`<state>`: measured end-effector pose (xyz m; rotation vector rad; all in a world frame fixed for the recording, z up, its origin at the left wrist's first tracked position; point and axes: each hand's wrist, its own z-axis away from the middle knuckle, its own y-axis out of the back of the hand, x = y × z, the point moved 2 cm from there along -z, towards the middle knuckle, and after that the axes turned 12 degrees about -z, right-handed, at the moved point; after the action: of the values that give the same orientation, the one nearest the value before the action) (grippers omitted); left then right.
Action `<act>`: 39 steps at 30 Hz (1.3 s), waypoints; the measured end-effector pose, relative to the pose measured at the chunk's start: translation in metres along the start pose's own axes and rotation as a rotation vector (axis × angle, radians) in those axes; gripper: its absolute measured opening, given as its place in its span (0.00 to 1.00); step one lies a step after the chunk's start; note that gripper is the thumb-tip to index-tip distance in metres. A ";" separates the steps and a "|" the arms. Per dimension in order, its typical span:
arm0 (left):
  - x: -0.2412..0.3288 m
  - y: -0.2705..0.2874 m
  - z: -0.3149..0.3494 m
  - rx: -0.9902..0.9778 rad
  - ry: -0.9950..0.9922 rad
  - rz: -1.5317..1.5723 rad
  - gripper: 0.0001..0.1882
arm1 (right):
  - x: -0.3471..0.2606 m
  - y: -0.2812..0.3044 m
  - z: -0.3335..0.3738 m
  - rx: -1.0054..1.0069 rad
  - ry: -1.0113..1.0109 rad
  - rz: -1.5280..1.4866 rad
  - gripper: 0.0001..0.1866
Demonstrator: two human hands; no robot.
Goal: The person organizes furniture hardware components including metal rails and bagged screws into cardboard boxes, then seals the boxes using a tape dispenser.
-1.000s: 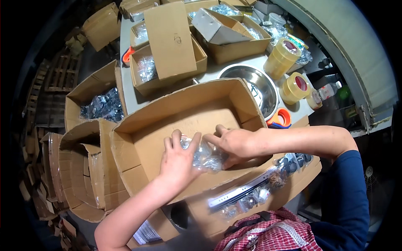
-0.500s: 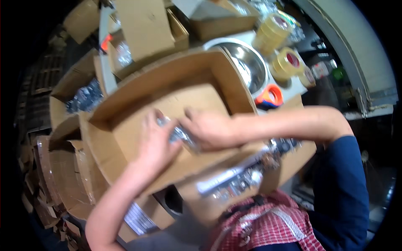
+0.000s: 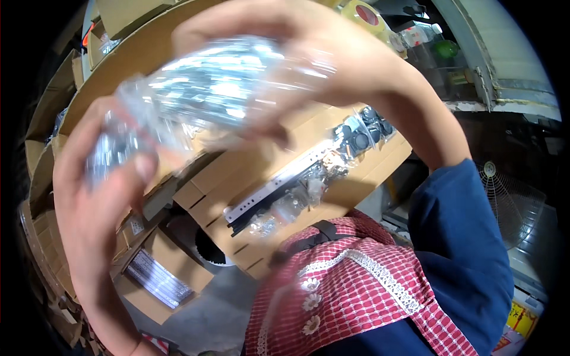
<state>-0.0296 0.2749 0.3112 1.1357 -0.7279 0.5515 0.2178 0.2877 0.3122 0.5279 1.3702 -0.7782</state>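
Observation:
Close to the camera, a clear plastic bag of shiny metal pieces (image 3: 208, 83) is held up between my hands, blurred by motion. My right hand (image 3: 320, 59) grips its right end from above, fingers curled around the plastic. Shiny pieces in clear plastic (image 3: 113, 145) also fill my left hand (image 3: 89, 196), whose thumb and fingers close on them. Whether this is a second bag or part of the same one, I cannot tell. Below lies flat cardboard (image 3: 356, 178) bearing a pale metal rail with holes (image 3: 279, 184), small bags of hardware (image 3: 291, 204) and black round parts (image 3: 359, 136).
Behind my hands rises the wall of a large cardboard box (image 3: 148, 35). A smaller open box (image 3: 196, 273) with bundled white strips (image 3: 157, 279) stands lower left. Tape rolls (image 3: 363, 15) and a plastic bottle (image 3: 415, 35) are at upper right. A wire-guarded fan (image 3: 504, 204) stands right.
Both hands have risen out of the large box toward the camera, bringing the bagged metal pieces up. The view has shifted, showing more of the cardboard and apron below.

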 end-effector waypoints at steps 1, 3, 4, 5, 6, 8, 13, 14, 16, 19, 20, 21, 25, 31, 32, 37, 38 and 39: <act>-0.007 -0.003 0.006 -0.083 -0.243 -0.009 0.29 | -0.002 0.003 0.016 -0.037 0.026 -0.005 0.15; -0.020 -0.022 0.020 -0.263 -0.591 0.060 0.25 | 0.019 0.012 0.050 -0.070 0.134 0.032 0.26; -0.023 -0.035 0.029 -0.321 -0.615 0.080 0.23 | 0.029 0.013 0.066 -0.086 0.098 0.020 0.24; -0.023 -0.050 0.036 -0.392 -0.650 0.100 0.21 | 0.040 0.014 0.085 -0.084 0.063 0.011 0.22; -0.023 -0.063 0.048 -0.404 -0.600 0.047 0.21 | 0.049 0.014 0.099 -0.105 -0.025 0.015 0.19; -0.037 -0.096 0.066 -0.424 -0.507 0.055 0.20 | 0.068 0.005 0.129 0.067 -0.342 0.069 0.18; -0.094 -0.199 0.079 -0.217 -0.400 -0.207 0.16 | 0.147 -0.013 0.158 0.146 -0.088 0.840 0.17; -0.092 -0.210 0.081 -0.201 -0.399 -0.244 0.16 | 0.160 -0.020 0.161 0.143 -0.096 0.942 0.18; -0.093 -0.236 0.089 -0.155 -0.381 -0.294 0.21 | 0.188 -0.034 0.164 0.123 0.010 1.018 0.20; -0.106 -0.264 0.103 -0.136 -0.496 -0.633 0.41 | 0.212 -0.043 0.175 0.057 -0.019 1.028 0.37; -0.107 -0.266 0.107 -0.140 -0.524 -0.708 0.46 | 0.213 -0.045 0.179 0.072 -0.024 0.981 0.42; -0.109 -0.264 0.109 -0.137 -0.527 -0.712 0.46 | 0.212 -0.045 0.180 0.077 -0.020 0.983 0.42; -0.103 -0.241 0.111 -0.202 -0.525 -0.622 0.51 | 0.194 -0.040 0.176 0.089 -0.006 0.867 0.52; -0.017 -0.092 0.048 0.500 -0.825 -0.522 0.21 | 0.163 -0.017 0.166 0.141 0.049 0.853 0.50; -0.005 -0.066 0.031 0.496 -0.738 -0.513 0.21 | 0.158 -0.015 0.166 0.174 0.090 0.863 0.48; -0.011 -0.030 -0.078 -0.061 -0.790 -0.815 0.42 | 0.145 -0.011 0.157 0.332 0.162 0.819 0.33; -0.028 -0.039 -0.092 -0.233 -0.782 -0.819 0.45 | 0.150 -0.010 0.156 0.349 0.155 0.794 0.33; -0.039 -0.052 -0.101 -0.377 -0.675 -0.844 0.48 | 0.153 -0.009 0.158 0.378 0.125 0.779 0.32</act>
<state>0.0063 0.3515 0.2262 1.1440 -0.7878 -0.6887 0.3177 0.1376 0.1858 1.3262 0.9965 -0.3535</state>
